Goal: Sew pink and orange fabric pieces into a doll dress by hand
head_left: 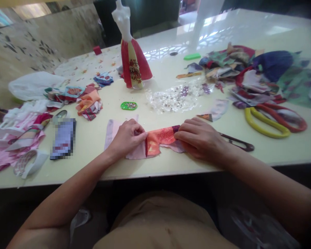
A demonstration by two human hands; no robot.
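Observation:
An orange patterned fabric piece [160, 136] with dark red ends is stretched between my hands near the table's front edge. My left hand [126, 138] pinches its left end between thumb and fingers. My right hand [197, 140], fingers bent together, grips the dark right end. Pale pink cloth [137, 152] lies under the orange piece and beneath my left hand. Beside my right wrist, partly covered by it, rests a dark brown slotted tool [241, 143]; its kind is unclear. Behind my hands sits a small green dish [129, 105] of tiny beads or sequins.
A small white mannequin [125, 24] in a red and cream skirt stands at the back. Clear plastic packets [176, 97] of small beads lie before it. Fabric scraps [228, 65] and yellow-and-red-handled scissors [264, 122] are on the right; more cloth [89, 102] is piled left.

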